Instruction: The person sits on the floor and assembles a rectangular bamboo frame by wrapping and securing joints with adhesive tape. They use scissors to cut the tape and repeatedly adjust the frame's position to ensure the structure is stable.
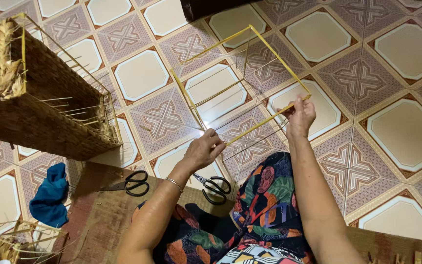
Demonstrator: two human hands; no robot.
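My left hand (202, 149) and right hand (300, 116) both hold the yellow wire frame (250, 83), each grip pinched on its nearest bar, the left at one end and the right at the other. The rest of the frame stands out beyond my grips, over the patterned tile floor (391, 132), with thin wires running across it. Just below my left grip lie black scissors (215, 187) beside my knee, and further to the left of that grip a second pair of black scissors (129, 185) rests on a woven mat (98, 215). Well off to the left of both grips a partly woven basket (35, 98) lies tilted, with a blue cloth (50, 195) below it.
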